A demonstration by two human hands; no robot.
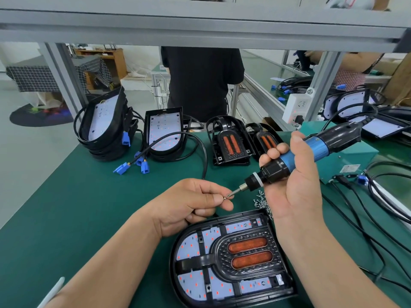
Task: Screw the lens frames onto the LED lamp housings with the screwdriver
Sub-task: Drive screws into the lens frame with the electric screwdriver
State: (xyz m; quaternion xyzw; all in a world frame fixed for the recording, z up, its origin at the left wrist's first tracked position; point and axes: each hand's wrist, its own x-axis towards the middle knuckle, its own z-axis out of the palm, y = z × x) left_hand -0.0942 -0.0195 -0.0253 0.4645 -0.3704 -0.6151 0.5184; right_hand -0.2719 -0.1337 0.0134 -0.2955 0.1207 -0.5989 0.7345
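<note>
1. My left hand (193,203) pinches one small screw (225,197) between thumb and forefinger; the other fingers are curled under the palm.
2. My right hand (291,185) is wrapped round the blue-and-black electric screwdriver (315,150), which is held tilted, with its bit (235,191) pointing down-left and touching the screw.
3. The step in hand, as I judge it, is seating the screw on the bit. I should press the head squarely onto the tip. I should let go only when the screw sits in line with the bit, not cocked.
4. The LED lamp housing (172,263) lies flat on the green mat (89,196) just below both hands. The lens frame (206,258), with its two orange lenses, is laid in the housing.
5. Square fastening points show near the frame's corners. Whether any is already filled I cannot tell for certain.
6. To drive well, I should bring the tool upright over a hole and steady the housing with the freed left hand. I should start the motor only once the tip has found the hole.
7. The loose screws (260,202) lie on the mat just beside my right wrist, near enough for the next pick.
</note>
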